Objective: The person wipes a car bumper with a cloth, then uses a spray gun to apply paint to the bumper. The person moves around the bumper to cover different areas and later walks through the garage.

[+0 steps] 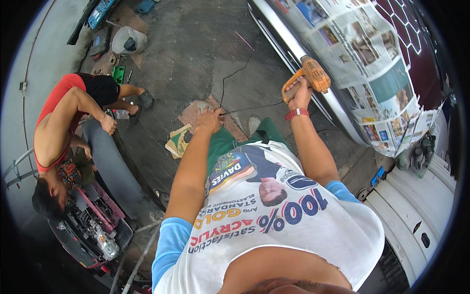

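Note:
An orange corded heat gun [316, 74] is gripped in my right hand [300, 96], with my fingers wrapped round its handle. Its dark nozzle end lies close to the silver trim strip [286, 36] along the vehicle part at the right. My left hand [209, 120] rests palm down around my left knee, fingers stretched out, near the black power cord [249, 108]. That cord runs from the tool across to the left past my knees. Sheets of newspaper [364, 46] cover the panel beyond the strip.
At the left, a person in a red top [58, 105] bends over a dark bumper [105, 161] and an opened vehicle front [100, 215]. A white bucket [139, 43] stands at the back left. Torn cardboard [176, 142] lies by my left leg. White ridged panels [416, 206] are at the right.

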Tool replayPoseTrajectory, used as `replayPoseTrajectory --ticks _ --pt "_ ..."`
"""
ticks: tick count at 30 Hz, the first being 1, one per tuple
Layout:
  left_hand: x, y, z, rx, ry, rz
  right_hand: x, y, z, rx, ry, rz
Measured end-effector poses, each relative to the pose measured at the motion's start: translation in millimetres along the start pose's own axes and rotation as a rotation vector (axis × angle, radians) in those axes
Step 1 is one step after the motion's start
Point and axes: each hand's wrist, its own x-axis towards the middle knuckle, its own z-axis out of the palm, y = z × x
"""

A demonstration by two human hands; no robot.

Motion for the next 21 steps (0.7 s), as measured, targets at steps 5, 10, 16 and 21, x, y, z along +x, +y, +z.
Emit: replayPoseTrajectory --ticks 5,10,16,21 --pt "61 -103 -49 0.010 -0.022 0.057 8 28 78 0.073 0.008 0.044" --pt "101 -192 -123 0.013 -0.041 0.128 -10 54 155 0.081 0.067 0.042" --pt "152 -305 -187 0.036 -0.010 0.155 -6 73 257 0.222 0.118 0.145" --pt "202 -382 -263 0.101 -0.084 0.151 -4 64 346 0.248 0.185 0.075"
